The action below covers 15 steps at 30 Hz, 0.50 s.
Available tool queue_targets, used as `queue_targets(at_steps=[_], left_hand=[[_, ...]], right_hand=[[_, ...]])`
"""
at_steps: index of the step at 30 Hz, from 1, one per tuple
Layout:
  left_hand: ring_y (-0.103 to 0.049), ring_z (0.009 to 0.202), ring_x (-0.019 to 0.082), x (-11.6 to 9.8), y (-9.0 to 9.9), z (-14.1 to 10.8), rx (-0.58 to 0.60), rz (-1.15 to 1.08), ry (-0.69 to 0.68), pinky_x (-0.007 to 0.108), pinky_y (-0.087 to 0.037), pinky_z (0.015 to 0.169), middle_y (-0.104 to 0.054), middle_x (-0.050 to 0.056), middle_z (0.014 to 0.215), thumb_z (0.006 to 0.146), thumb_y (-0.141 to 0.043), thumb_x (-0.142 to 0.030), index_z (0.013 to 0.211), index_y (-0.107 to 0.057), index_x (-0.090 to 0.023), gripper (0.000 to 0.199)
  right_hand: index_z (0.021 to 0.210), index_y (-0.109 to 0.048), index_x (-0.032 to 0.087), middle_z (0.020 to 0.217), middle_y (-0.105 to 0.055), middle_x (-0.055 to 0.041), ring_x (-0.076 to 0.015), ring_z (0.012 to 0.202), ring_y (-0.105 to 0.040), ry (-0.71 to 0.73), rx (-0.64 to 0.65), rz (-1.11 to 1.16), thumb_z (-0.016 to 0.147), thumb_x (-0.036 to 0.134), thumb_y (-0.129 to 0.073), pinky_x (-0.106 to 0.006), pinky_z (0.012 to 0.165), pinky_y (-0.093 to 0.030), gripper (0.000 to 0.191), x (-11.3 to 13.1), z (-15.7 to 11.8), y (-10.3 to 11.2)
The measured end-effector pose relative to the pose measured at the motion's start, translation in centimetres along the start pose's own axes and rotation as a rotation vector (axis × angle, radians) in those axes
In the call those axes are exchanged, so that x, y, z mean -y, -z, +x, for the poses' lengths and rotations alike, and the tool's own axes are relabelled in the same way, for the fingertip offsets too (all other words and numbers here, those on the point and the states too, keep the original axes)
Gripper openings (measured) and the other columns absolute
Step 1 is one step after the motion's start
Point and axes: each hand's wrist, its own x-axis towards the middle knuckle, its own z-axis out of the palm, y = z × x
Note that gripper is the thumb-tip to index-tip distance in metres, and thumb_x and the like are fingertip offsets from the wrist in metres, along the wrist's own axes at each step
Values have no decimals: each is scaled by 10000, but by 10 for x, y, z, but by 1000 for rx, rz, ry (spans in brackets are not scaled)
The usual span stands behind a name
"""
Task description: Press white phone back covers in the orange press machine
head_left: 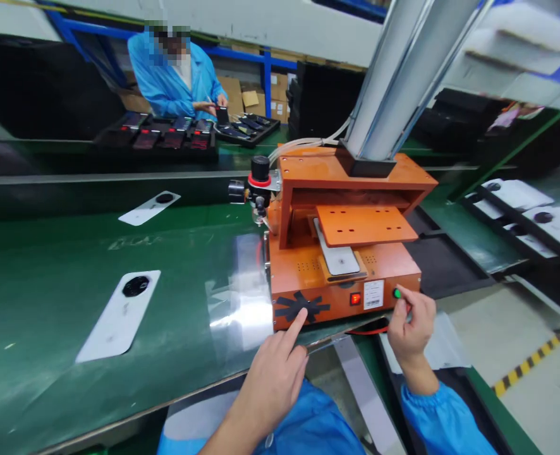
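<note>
An orange press machine point(346, 297) stands on the green bench in front of me. Under its raised orange plate point(365, 226), a white phone back cover point(339, 258) lies on the lower fixture. My left hand point(273, 373) holds nothing; its index finger points out and touches the black tape patch point(292, 307) at the machine's front left, the other fingers loosely bent. At the front right, my right hand point(413, 322) is curled with its index fingertip at the green button point(397, 293). I see nothing held in it. A lit red switch point(354, 299) sits between the hands.
Two white back covers point(119, 322) with black camera rings lie left on the bench point(185, 309). A black regulator point(260, 174) juts from the machine's left. More covers sit in black trays point(512, 218) at right. Across the bench, a person point(176, 82) in blue handles dark parts.
</note>
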Motion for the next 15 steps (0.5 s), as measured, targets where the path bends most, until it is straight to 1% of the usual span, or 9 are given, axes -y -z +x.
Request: queue_targets(at_steps=[1, 3, 5, 6, 8, 10, 13, 15], left_hand=[[-574, 830, 204, 1, -2, -1, 2, 15, -8, 418, -531, 754, -286, 171, 1683, 968, -474, -120, 823, -572, -175, 183], [-574, 817, 201, 3, -6, -3, -1, 33, -29, 415, -525, 745, -276, 166, 1688, 961, -478, -112, 822, -573, -179, 182], [-580, 809, 204, 4, -11, -3, -5, 46, -51, 417, -520, 740, -266, 170, 1690, 957, -481, -108, 830, -585, -179, 179], [-585, 802, 204, 4, -13, -3, -9, 54, -61, 417, -517, 737, -261, 175, 1690, 958, -482, -111, 830, -590, -179, 180], [-603, 784, 201, 4, -14, -1, -20, 80, -69, 415, -511, 733, -269, 181, 1685, 966, -482, -126, 810, -591, -178, 197], [-632, 769, 198, 3, -13, 1, -20, 107, -66, 407, -505, 723, -309, 170, 1672, 977, -482, -149, 775, -582, -182, 229], [-650, 712, 186, 2, -7, 3, -19, 95, -36, 399, -505, 706, -402, 143, 1634, 993, -483, -190, 751, -587, -188, 263], [-653, 702, 184, 0, -2, 2, -41, 8, -7, 395, -524, 718, -473, 132, 1592, 999, -490, -226, 783, -621, -194, 255]], right_hand=[[1278, -661, 169, 1068, -654, -140, -298, 1014, -615, -37, -5, -35, 994, 208, -525, -486, 902, -541, 317, -12, -14, 5], [1346, -626, 167, 1095, -630, -150, -301, 1021, -606, -87, 57, -87, 1003, 216, -499, -515, 904, -548, 369, -31, -40, 14], [1442, -561, 189, 1136, -598, -153, -303, 1045, -602, -103, 134, -110, 1001, 218, -492, -529, 921, -554, 447, -41, -59, 20], [1483, -524, 205, 1155, -585, -152, -304, 1059, -600, -102, 158, -116, 996, 214, -494, -531, 931, -556, 487, -43, -63, 20], [1541, -455, 229, 1167, -574, -148, -304, 1071, -594, -101, 191, -123, 990, 191, -482, -527, 944, -557, 553, -43, -65, 18], [1564, -419, 243, 1150, -578, -139, -294, 1059, -589, -104, 219, -119, 992, 154, -441, -517, 945, -555, 579, -41, -59, 13], [1543, -444, 237, 1147, -586, -135, -289, 1071, -584, -131, 237, -94, 996, 130, -410, -513, 956, -549, 558, -36, -53, 11], [1514, -465, 224, 1171, -593, -142, -292, 1078, -600, -197, 212, -32, 992, 156, -449, -519, 956, -557, 527, -26, -61, 19]])
